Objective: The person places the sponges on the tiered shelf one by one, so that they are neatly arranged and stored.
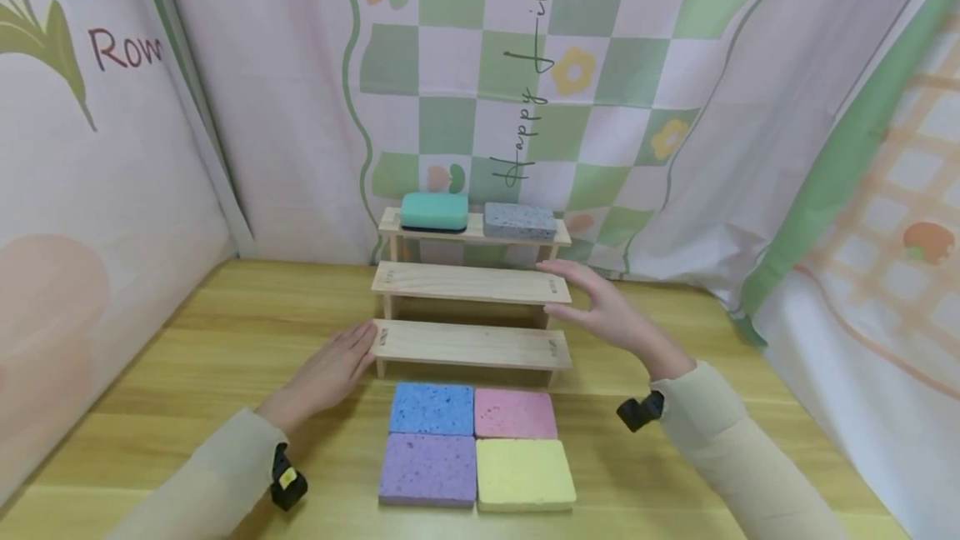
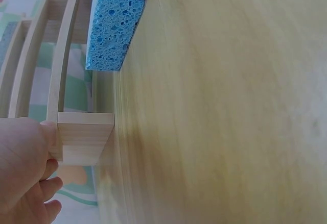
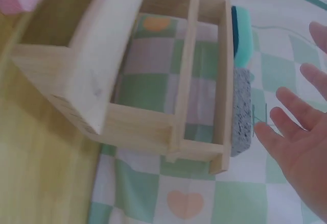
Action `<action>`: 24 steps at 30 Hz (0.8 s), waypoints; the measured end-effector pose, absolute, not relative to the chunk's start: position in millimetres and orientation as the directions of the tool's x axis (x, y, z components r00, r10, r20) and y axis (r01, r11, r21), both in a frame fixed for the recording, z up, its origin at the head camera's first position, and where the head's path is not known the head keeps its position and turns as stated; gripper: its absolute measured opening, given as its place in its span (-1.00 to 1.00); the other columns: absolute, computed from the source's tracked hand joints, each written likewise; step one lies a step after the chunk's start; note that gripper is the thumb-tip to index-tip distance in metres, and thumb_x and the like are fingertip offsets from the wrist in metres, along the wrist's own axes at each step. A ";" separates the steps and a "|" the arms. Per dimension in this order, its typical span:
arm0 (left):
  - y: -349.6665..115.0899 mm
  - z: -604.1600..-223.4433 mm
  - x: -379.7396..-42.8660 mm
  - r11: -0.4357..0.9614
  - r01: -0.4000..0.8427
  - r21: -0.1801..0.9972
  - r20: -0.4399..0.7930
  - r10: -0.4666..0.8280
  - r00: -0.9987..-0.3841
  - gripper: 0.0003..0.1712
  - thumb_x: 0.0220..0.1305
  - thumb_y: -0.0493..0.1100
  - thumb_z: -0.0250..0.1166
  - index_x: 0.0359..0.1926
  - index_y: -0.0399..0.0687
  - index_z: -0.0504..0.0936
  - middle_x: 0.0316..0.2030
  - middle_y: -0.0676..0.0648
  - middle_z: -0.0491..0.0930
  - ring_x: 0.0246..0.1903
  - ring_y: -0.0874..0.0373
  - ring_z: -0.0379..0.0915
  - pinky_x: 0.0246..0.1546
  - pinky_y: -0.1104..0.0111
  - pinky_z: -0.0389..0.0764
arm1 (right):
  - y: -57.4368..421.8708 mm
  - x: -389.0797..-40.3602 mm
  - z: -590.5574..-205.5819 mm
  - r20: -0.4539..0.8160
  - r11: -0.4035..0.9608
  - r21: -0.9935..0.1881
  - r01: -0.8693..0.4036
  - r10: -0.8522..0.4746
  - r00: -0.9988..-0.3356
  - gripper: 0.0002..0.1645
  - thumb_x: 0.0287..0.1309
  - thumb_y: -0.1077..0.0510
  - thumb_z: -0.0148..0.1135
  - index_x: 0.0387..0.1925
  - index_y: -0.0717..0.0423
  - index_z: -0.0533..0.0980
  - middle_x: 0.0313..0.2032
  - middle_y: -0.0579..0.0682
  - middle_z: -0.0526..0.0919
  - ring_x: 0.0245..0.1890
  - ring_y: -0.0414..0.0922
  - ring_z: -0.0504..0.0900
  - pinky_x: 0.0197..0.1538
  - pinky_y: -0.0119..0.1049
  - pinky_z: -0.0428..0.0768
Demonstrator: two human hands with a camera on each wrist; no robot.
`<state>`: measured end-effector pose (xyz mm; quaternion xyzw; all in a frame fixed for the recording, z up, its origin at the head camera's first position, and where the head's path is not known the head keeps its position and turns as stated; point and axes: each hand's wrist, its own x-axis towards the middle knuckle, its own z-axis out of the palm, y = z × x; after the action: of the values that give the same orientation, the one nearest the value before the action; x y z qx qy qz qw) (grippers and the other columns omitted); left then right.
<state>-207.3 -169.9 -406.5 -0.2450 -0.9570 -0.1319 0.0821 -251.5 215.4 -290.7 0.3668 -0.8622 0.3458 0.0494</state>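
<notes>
The words "Happy Life" stand on the checked back curtain in thin dark script, turned sideways and reading from bottom to top. On the left curtain, larger dark brown letters appear to spell "Row"; the last one meets the curtain's edge and is uncertain. Small dark marks on the wooden shelf steps are illegible

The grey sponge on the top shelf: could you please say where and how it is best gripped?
Probably take the grey sponge by its right end, pinching front and back edges, coming from the right with the right hand: it lies flat, that end is free, and the teal sponge sits close on its left.
</notes>
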 end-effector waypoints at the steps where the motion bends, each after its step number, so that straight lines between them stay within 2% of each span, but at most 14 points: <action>1: -169.8 -406.4 -207.2 0.845 0.491 0.213 0.222 0.447 -0.866 -0.44 0.44 -0.16 -0.10 0.29 -0.48 0.11 0.28 -0.38 0.12 0.26 -0.22 0.04 0.24 -0.03 0.08 | 216.0 -248.7 -293.0 0.335 0.490 -0.559 -0.669 -0.604 -0.723 -0.33 0.15 0.12 0.24 0.29 0.08 0.26 0.28 0.10 0.25 0.27 0.06 0.18 0.24 0.07 0.18; 5: -169.5 -406.0 -207.3 0.843 0.494 0.210 0.225 0.451 -0.864 -0.44 0.44 -0.16 -0.10 0.29 -0.49 0.12 0.28 -0.38 0.12 0.26 -0.22 0.05 0.23 -0.03 0.08 | 217.0 -237.1 -302.3 0.314 0.482 -0.555 -0.678 -0.634 -0.707 -0.36 0.15 0.14 0.24 0.26 0.10 0.30 0.26 0.11 0.27 0.27 0.05 0.18 0.24 0.01 0.21; 15: -169.2 -404.7 -205.8 0.842 0.496 0.213 0.226 0.451 -0.863 -0.44 0.44 -0.17 -0.09 0.29 -0.50 0.12 0.27 -0.39 0.13 0.25 -0.23 0.05 0.24 -0.03 0.08 | 211.9 -213.6 -329.2 0.234 0.460 -0.544 -0.702 -0.720 -0.653 -0.48 0.18 0.07 0.20 0.18 0.05 0.39 0.19 0.06 0.38 0.19 0.05 0.31 0.13 0.10 0.33; 20: -169.4 -405.8 -206.7 0.841 0.497 0.213 0.227 0.452 -0.863 -0.44 0.44 -0.16 -0.10 0.29 -0.48 0.12 0.28 -0.38 0.12 0.26 -0.23 0.05 0.23 -0.03 0.09 | 210.4 -206.0 -339.9 0.180 0.445 -0.546 -0.710 -0.765 -0.618 -0.55 0.17 0.11 0.21 0.12 0.04 0.45 0.14 -0.01 0.43 0.14 -0.02 0.37 0.10 0.00 0.40; 24: -169.2 -405.4 -206.6 0.841 0.497 0.216 0.228 0.451 -0.863 -0.44 0.44 -0.16 -0.10 0.29 -0.48 0.12 0.28 -0.38 0.12 0.26 -0.23 0.05 0.23 -0.03 0.09 | 212.3 -203.7 -349.9 0.103 0.456 -0.562 -0.691 -0.790 -0.605 -0.56 0.17 0.18 0.20 0.11 0.07 0.46 0.14 0.02 0.44 0.13 -0.01 0.39 0.12 -0.03 0.40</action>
<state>-206.6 -169.2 -405.4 -0.2479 -0.9557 -0.1347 0.0842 -203.7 212.3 -349.9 0.4361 -0.8487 0.2865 -0.0866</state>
